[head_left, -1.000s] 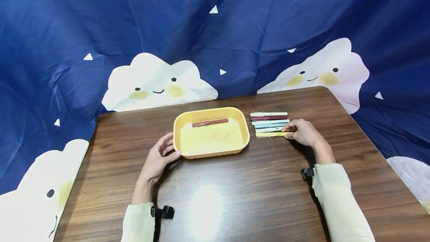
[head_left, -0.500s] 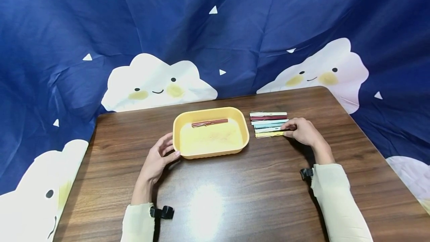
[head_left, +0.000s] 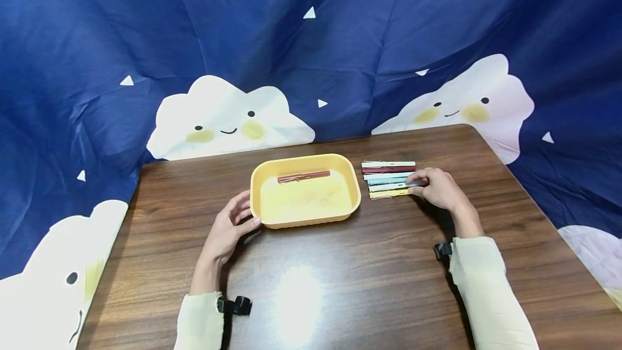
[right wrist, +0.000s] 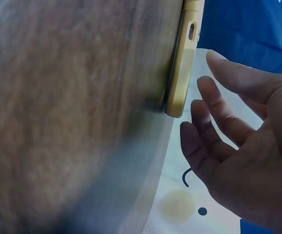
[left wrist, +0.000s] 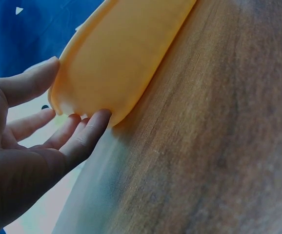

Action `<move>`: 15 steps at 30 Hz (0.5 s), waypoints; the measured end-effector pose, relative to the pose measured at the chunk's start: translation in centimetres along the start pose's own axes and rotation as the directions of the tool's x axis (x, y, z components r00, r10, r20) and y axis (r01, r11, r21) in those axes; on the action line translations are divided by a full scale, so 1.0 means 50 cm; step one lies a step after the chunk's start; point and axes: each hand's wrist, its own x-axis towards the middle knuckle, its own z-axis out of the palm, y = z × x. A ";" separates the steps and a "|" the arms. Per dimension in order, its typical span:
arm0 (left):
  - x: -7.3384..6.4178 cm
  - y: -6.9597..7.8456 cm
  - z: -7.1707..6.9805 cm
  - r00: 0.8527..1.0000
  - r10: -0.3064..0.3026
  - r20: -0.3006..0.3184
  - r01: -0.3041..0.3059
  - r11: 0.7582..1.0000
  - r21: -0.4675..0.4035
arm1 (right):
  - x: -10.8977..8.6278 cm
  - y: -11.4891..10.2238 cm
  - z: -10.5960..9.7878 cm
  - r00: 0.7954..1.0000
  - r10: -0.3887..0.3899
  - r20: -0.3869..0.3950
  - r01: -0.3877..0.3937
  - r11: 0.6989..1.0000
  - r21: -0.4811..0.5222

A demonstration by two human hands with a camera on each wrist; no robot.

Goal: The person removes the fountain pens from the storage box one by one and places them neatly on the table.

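In the head view, my left hand [head_left: 229, 231] touches the left end of a yellow tray [head_left: 311, 223]. Its thumb lies at the near corner by the rim; the other fingers, loosely bent, rest along the end wall, as the left wrist view shows. A dark red pen [head_left: 303, 176] lies inside the tray. My right hand [head_left: 441, 190] is at the right ends of several pens laid side by side, near the light blue pen [head_left: 391, 181] and the yellow pen [head_left: 391, 194]. In the right wrist view its fingers are apart beside the yellow pen [right wrist: 181, 83], with nothing seen between them.
White and dark red pens [head_left: 389, 170] lie at the far side of the row, right of the tray. The brown wooden table [head_left: 379, 280] ends at a blue curtain [head_left: 272, 31] with clouds. Each wrist wears a black strap device [head_left: 241, 305].
My right hand has slid slightly away from me and left along the pens' ends, off the yellow pen toward the light blue one. The left hand and tray have not moved.
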 end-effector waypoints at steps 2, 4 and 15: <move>0.001 0.000 0.000 1.000 -0.001 0.000 0.001 1.000 -0.001 | 0.000 -0.003 -0.001 1.000 -0.003 -0.006 0.003 1.000 -0.002; 0.000 0.001 0.000 1.000 -0.001 0.000 0.001 1.000 -0.003 | 0.000 -0.007 -0.001 1.000 -0.010 -0.013 0.009 1.000 -0.002; -0.001 0.001 0.001 1.000 0.008 0.008 -0.008 1.000 0.000 | 0.004 -0.039 0.001 0.995 -0.058 -0.080 0.061 0.997 0.038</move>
